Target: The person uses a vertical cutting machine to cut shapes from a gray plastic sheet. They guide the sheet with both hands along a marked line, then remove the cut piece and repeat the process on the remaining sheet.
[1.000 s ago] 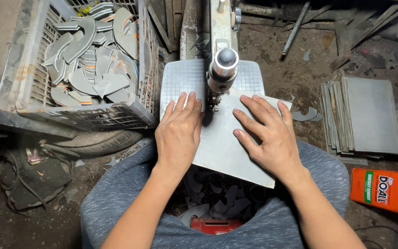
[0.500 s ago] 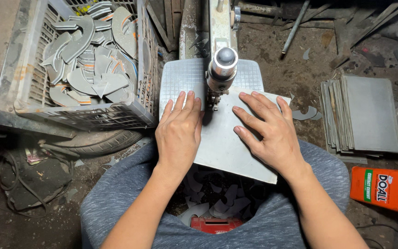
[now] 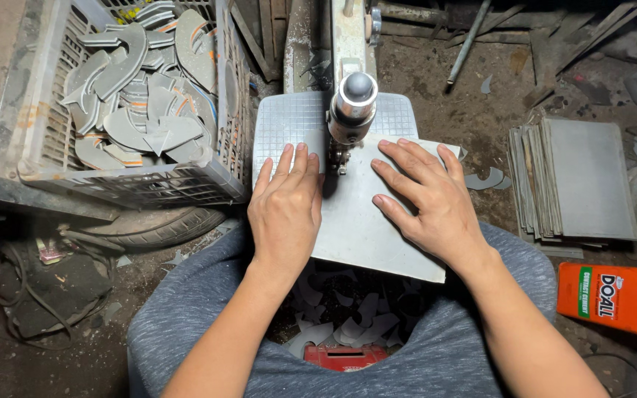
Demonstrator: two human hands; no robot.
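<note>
Under the cutting head [image 3: 353,107], both flat hands, left hand [image 3: 286,210] and right hand [image 3: 427,199], are pressing the grey sheet [image 3: 366,221], gripping nothing, mid-cut; steady feeding seems needed.

Left hand [image 3: 286,214] and right hand [image 3: 427,200] lay flat on the grey sheet [image 3: 366,221], which rested on the machine's gridded tabletop [image 3: 289,125] beside the crate [image 3: 208,184] of cut pieces.

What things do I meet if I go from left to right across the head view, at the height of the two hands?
Plastic crate of cut grey pieces → left hand → machine head → right hand, both hands flat on the grey sheet → stack of grey sheets.
</note>
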